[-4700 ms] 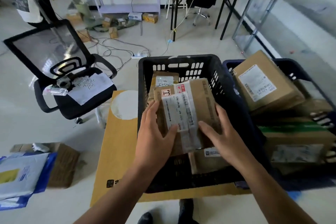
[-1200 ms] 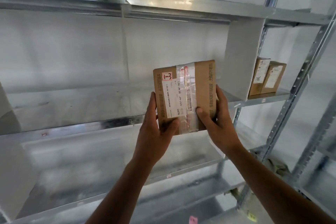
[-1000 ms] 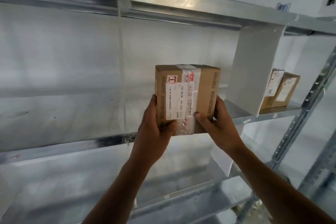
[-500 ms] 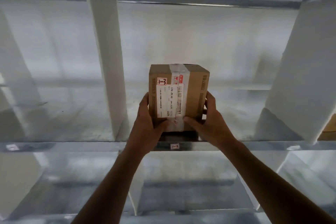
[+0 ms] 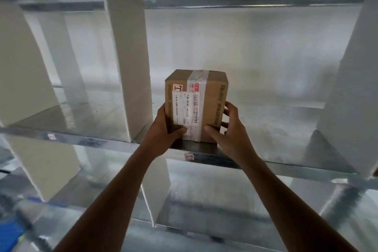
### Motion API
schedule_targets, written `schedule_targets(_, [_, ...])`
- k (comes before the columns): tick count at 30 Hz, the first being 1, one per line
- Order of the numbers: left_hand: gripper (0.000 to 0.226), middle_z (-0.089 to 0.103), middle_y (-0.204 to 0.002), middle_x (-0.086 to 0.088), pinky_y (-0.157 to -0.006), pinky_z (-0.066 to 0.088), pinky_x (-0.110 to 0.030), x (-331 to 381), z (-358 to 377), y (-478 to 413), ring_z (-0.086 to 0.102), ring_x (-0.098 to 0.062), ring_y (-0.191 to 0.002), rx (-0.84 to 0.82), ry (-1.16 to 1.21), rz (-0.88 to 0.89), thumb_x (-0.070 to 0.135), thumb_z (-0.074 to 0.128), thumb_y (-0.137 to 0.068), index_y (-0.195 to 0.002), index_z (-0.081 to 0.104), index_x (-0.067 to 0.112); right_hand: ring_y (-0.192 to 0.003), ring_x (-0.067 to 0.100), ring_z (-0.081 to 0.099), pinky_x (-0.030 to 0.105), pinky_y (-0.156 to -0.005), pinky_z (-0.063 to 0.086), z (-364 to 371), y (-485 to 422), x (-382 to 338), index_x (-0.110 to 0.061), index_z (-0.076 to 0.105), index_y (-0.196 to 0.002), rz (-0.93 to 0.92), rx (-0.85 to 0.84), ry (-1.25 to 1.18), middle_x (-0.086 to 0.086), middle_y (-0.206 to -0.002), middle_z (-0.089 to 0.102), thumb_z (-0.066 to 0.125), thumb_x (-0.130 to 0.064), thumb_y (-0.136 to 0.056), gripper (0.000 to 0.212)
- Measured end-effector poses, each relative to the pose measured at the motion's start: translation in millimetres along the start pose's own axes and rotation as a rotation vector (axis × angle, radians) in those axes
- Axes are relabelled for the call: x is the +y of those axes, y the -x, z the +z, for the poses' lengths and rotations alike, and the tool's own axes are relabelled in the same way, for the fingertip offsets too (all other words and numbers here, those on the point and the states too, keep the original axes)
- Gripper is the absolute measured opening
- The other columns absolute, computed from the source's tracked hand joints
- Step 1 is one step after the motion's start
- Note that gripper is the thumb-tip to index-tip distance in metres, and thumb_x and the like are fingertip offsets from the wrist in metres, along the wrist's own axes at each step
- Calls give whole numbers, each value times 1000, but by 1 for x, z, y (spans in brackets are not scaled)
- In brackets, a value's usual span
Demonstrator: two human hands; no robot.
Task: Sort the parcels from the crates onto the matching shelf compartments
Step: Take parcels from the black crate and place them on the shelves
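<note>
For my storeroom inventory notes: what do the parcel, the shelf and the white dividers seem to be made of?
Brown taped parcel box: matte cardboard, with glossy clear tape and a paper label. Grey metal shelf: likely galvanised steel, by its mottled, reflective sheen. White upright dividers: matte, thick, flat slabs, perhaps foam board or painted panel; unclear.

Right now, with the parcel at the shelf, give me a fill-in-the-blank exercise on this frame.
1. The cardboard parcel sits on the metal shelf, just right of a ____ divider.
2. The left hand and the right hand grip the parcel at its ____ corners.
3. The red-bordered sticker at its upper left reads ____.
Missing words: white; lower; 1-3.
</note>
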State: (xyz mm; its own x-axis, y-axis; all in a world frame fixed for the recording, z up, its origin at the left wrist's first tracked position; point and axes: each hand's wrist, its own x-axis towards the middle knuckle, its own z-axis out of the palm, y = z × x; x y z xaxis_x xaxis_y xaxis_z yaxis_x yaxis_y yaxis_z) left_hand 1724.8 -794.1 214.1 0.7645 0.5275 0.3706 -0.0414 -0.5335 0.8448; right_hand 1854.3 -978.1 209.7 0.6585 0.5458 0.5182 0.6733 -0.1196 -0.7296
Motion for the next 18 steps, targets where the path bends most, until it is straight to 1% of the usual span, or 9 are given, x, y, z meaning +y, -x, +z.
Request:
schedule_targets(2, [76,52,-126,24,-79,55,-12,6,1,5,53,-22,-135,30,-17,12,13,78,-88,-137,28,42,-138,26,56,38,-100,56,-1,2,-3,-34,27,-153,23,-11,31,-6,-161,42,78,-44,-90,81])
schedule_targets(3, [78,52,-136,18,-91,56,-26,9,1,10,48,-22,-140,47,-19,4,15,79,-87,-143,29,39,-140,26,53,40,-102,55,-2,5,-4,-33,28,-155,41,-22,52,-6,-162,41,76,-47,-90,82])
schedule_targets(4, [87,47,-149,12,-104,53,-41,11,1,17,41,-22,-145,75,-31,-14,20,81,-86,-151,25,35,-143,26,49,42,-105,52,-4,9,-6,-33,27,-157,54,-30,95,-5,-164,38,74,-52,-91,83])
schedule_targets(5, [96,37,-159,9,-113,44,-46,10,0,27,35,-21,-149,111,-40,-34,27,82,-85,-156,19,34,-145,25,46,44,-108,49,-7,15,-6,-32,26,-159,59,-30,173,-4,-166,35,70,-56,-92,84])
schedule_targets(6, [98,30,-163,12,-118,38,-43,9,0,39,32,-17,-149,155,-51,-33,36,81,-84,-156,16,38,-146,25,44,43,-110,46,-12,24,-5,-29,28,-159,45,-14,272,-2,-166,34,64,-60,-93,82])
schedule_targets(8, [89,27,-159,22,-114,34,-28,3,-2,70,32,-7,-145,254,-112,30,55,72,-83,-153,17,48,-146,23,43,41,-113,42,-21,50,0,-22,39,-156,-71,47,391,2,-161,44,53,-62,-98,72])
schedule_targets(11, [79,30,-163,13,-116,27,-32,-17,-6,122,28,-10,-149,316,-280,44,68,56,-88,-155,22,43,-148,20,40,42,-117,38,-13,101,2,-19,51,-145,-302,79,361,3,-152,54,49,-54,-102,56])
schedule_targets(14, [74,26,-166,10,-123,19,-48,-43,-13,180,13,-15,-155,266,-460,-20,70,46,-91,-155,33,34,-151,21,37,44,-122,32,25,149,-9,-22,47,-148,-340,-115,397,2,-155,51,41,-57,-105,55])
schedule_targets(18, [69,29,-166,3,-120,23,-64,-76,-38,275,15,-30,-156,188,-617,-135,63,46,-93,-153,42,29,-160,19,16,46,-130,8,88,208,-25,-27,35,-159,-210,-468,449,-1,-168,33,32,-64,-104,67])
